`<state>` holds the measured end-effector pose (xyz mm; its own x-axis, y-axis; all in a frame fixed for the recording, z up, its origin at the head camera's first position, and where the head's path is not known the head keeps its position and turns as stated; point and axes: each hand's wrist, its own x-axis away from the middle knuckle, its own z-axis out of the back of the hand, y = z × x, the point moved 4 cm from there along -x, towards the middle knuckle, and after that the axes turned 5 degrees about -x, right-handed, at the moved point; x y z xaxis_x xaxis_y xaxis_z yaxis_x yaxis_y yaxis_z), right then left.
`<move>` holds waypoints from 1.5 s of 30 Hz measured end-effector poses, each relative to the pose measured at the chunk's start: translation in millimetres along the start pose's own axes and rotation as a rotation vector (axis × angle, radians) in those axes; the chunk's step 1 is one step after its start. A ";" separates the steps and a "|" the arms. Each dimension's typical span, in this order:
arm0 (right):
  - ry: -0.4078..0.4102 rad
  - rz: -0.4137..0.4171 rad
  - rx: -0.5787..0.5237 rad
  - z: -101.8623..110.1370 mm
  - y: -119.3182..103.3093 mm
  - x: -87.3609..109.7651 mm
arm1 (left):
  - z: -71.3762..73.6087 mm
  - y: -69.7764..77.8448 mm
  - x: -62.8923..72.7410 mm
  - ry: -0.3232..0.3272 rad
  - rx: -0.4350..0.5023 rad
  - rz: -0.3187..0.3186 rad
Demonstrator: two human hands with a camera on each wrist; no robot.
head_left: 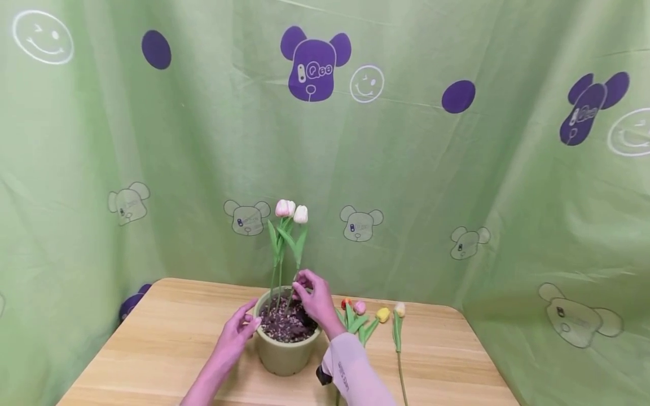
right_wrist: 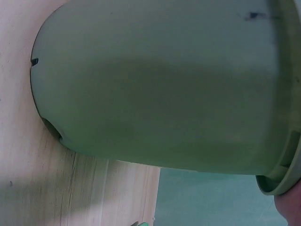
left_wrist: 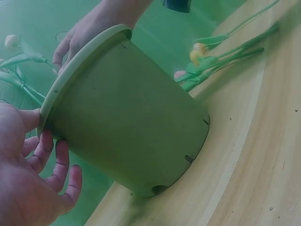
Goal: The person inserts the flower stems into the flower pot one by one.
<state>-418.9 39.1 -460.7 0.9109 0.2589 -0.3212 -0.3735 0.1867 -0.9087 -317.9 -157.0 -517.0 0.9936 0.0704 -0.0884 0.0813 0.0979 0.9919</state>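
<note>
A green flower pot (head_left: pixel 285 360) filled with dark, gritty soil (head_left: pixel 284 330) stands on the wooden table. My left hand (head_left: pixel 236 332) grips its left rim, thumb on top and fingers beneath the lip, as the left wrist view shows. With thumb and fingertips, my right hand (head_left: pixel 317 296) pinches the lower stem of a white artificial tulip (head_left: pixel 301 215) above the soil. Just left of it, pale pink tulips (head_left: pixel 282 208) stand upright in the pot. The pot's side (right_wrist: pixel 164 94) fills most of the right wrist view, where the right hand's fingertips are hidden.
Right of the pot lie several loose tulips, among them a yellow one (head_left: pixel 383 314), a pink one (head_left: pixel 360 307) and a pale one (head_left: pixel 400 309). A green printed curtain (head_left: pixel 406 169) hangs behind the table (head_left: pixel 447 355) and at its sides.
</note>
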 end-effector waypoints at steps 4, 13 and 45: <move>0.003 -0.007 -0.013 0.3 1.7 0.9 | -2.1 -1.2 1.4 0.004 0.007 0.013; 0.005 -0.040 -0.031 -1.5 2.8 -1.2 | -0.7 -0.3 1.0 0.008 0.002 0.017; 0.175 0.027 0.104 5.2 2.7 1.9 | 1.1 1.0 -0.7 -0.002 -0.006 0.016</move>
<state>-419.1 45.0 -462.4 0.9134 0.0982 -0.3951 -0.4063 0.2807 -0.8695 -318.4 -158.1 -515.8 0.9950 0.0699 -0.0720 0.0646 0.1028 0.9926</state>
